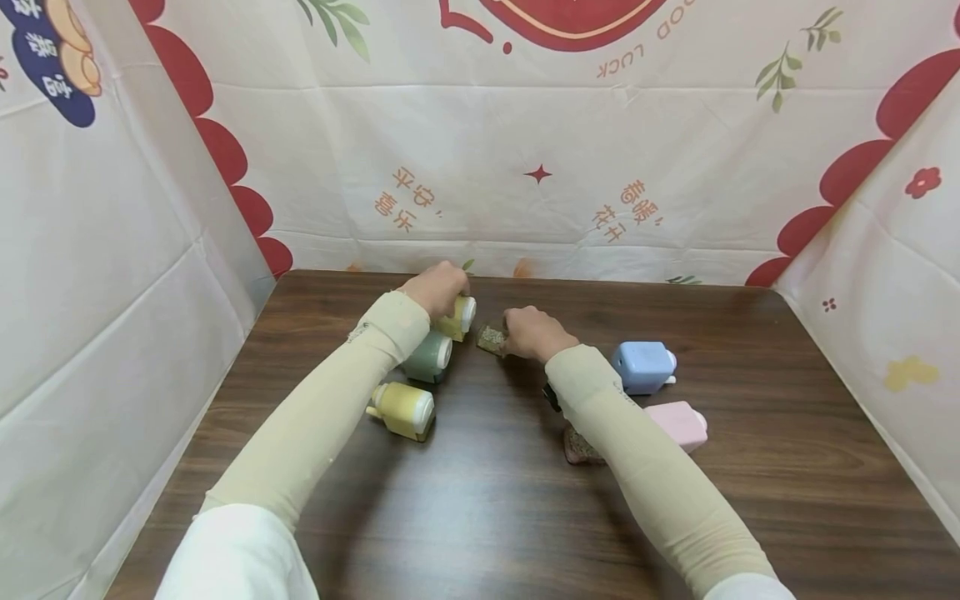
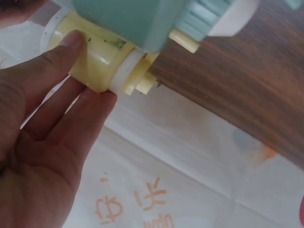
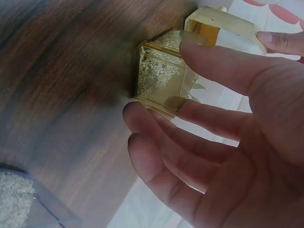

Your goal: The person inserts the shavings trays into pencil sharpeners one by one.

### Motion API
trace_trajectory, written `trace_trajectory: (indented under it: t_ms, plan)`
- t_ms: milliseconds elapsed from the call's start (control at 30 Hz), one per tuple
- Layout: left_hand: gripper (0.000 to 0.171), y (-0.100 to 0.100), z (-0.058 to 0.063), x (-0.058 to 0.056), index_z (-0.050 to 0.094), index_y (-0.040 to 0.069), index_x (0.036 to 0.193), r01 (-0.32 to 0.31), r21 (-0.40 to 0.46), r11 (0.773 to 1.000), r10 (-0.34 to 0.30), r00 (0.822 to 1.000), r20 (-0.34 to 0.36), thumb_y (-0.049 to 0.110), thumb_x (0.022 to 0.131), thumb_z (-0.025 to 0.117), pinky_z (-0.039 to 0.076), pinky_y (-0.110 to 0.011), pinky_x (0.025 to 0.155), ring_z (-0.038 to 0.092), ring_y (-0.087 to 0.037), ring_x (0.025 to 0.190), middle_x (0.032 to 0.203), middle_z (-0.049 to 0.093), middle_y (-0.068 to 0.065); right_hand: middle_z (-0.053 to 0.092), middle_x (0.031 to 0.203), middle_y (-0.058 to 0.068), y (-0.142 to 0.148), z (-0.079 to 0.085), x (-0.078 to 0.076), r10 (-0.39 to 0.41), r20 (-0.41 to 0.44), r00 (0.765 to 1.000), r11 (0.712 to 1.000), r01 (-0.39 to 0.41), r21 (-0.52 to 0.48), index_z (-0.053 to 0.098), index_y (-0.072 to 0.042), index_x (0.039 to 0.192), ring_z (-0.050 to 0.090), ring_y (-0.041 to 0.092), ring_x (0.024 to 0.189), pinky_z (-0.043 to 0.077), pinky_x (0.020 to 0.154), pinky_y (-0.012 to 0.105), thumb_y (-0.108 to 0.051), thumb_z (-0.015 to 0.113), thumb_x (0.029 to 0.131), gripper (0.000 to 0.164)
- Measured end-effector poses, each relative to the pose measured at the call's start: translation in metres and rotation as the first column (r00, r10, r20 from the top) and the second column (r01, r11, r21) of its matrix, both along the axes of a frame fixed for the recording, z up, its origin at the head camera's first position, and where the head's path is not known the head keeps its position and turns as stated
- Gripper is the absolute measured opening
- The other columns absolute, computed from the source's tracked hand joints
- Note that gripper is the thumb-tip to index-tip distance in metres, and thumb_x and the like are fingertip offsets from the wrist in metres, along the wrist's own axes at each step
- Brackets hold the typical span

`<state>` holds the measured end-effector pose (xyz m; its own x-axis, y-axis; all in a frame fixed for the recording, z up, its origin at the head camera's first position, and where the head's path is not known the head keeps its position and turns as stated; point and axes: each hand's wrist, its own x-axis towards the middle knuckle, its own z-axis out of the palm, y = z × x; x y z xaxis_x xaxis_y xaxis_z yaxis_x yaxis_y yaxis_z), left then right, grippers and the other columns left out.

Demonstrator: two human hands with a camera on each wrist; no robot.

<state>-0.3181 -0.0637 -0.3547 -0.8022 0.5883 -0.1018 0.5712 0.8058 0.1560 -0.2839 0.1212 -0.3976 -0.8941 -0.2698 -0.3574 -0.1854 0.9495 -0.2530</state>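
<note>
At the far left of the table, my left hand grips a yellow pencil sharpener, thumb on one side and fingers on the other. The right wrist view shows an open hollow in the sharpener's body. My right hand pinches a clear yellowish shavings drawer between thumb and fingers, close to that sharpener. Pencil shavings lie inside the drawer. A green pencil sharpener stands just nearer than the held one, partly behind my left sleeve.
Another yellow sharpener stands nearer on the left. On the right are a blue sharpener and a pink one, the latter partly covered by my right forearm. A drawer of shavings lies beside that forearm. Printed cloth hangs behind the table.
</note>
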Motion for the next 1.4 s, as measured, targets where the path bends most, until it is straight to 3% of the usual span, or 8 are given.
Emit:
trace_trajectory:
  t_ms: [233, 400, 500, 667, 1000, 1233, 1400]
  plan:
    - [0.022, 0.006, 0.002, 0.002, 0.074, 0.004, 0.092, 0.010, -0.066, 0.998, -0.013, 0.999, -0.035, -0.012, 0.090, 0.059, 0.046, -0.031, 0.064, 0.056, -0.019, 0.074, 0.095, 0.071, -0.013, 0.065, 0.100, 0.008, -0.003, 0.003, 0.000, 0.027, -0.013, 1.000, 0.999, -0.026, 0.036, 0.062, -0.008, 0.113, 0.065, 0.024, 0.085, 0.053, 0.073, 0.041, -0.027, 0.069, 0.093, 0.029]
    - [0.024, 0.005, 0.004, 0.001, 0.076, 0.004, 0.093, -0.009, -0.043, 0.999, 0.010, 1.000, 0.014, -0.013, 0.089, 0.060, 0.044, -0.029, 0.061, 0.055, -0.018, 0.072, 0.098, 0.072, -0.011, 0.064, 0.088, 0.006, -0.008, 0.003, -0.002, 0.041, -0.039, 0.998, 0.999, -0.040, 0.027, 0.063, -0.009, 0.099, 0.063, 0.022, 0.074, 0.049, 0.065, 0.038, -0.025, 0.068, 0.093, 0.018]
    - [0.027, 0.004, 0.004, -0.001, 0.077, 0.006, 0.099, -0.026, -0.020, 0.999, 0.027, 0.999, 0.047, -0.014, 0.086, 0.063, 0.047, -0.029, 0.064, 0.064, -0.020, 0.085, 0.108, 0.072, -0.011, 0.064, 0.092, 0.007, -0.011, 0.003, -0.003, 0.045, -0.061, 0.997, 0.999, -0.044, 0.019, 0.063, -0.009, 0.103, 0.063, 0.021, 0.076, 0.050, 0.065, 0.038, -0.026, 0.069, 0.093, 0.020]
    - [0.028, 0.006, 0.002, -0.003, 0.077, 0.007, 0.102, -0.037, -0.021, 0.999, 0.038, 0.999, 0.035, -0.012, 0.084, 0.069, 0.053, -0.030, 0.071, 0.067, -0.025, 0.101, 0.115, 0.071, -0.010, 0.066, 0.105, 0.009, -0.016, 0.004, -0.004, 0.058, -0.087, 0.995, 0.998, -0.057, 0.011, 0.062, -0.006, 0.119, 0.065, 0.023, 0.083, 0.054, 0.072, 0.040, -0.026, 0.068, 0.094, 0.033]
    - [0.022, 0.007, 0.003, -0.005, 0.077, 0.006, 0.095, -0.053, -0.014, 0.998, 0.054, 0.997, 0.054, -0.011, 0.082, 0.071, 0.054, -0.029, 0.070, 0.068, -0.023, 0.092, 0.110, 0.072, -0.009, 0.066, 0.102, 0.009, -0.023, 0.000, -0.012, 0.045, -0.094, 0.995, 0.997, -0.051, -0.060, 0.062, -0.004, 0.119, 0.062, 0.024, 0.080, 0.050, 0.070, 0.039, -0.025, 0.069, 0.092, 0.035]
    - [0.030, 0.006, 0.006, -0.003, 0.075, 0.006, 0.107, -0.058, -0.017, 0.998, 0.059, 0.997, 0.053, -0.010, 0.081, 0.073, 0.055, -0.030, 0.077, 0.067, -0.025, 0.103, 0.116, 0.070, -0.011, 0.067, 0.114, 0.011, -0.026, -0.010, -0.020, 0.042, -0.100, 0.994, 0.988, -0.056, -0.141, 0.059, -0.005, 0.127, 0.065, 0.023, 0.085, 0.053, 0.077, 0.039, -0.023, 0.067, 0.092, 0.040]
    - [0.026, 0.005, 0.007, -0.003, 0.076, 0.006, 0.101, -0.059, -0.011, 0.998, 0.060, 0.996, 0.059, -0.010, 0.081, 0.073, 0.055, -0.030, 0.072, 0.068, -0.023, 0.095, 0.110, 0.072, -0.010, 0.066, 0.111, 0.012, -0.030, -0.013, -0.022, 0.039, -0.092, 0.995, 0.983, -0.055, -0.178, 0.056, -0.004, 0.126, 0.064, 0.022, 0.080, 0.052, 0.071, 0.036, -0.024, 0.067, 0.094, 0.040]
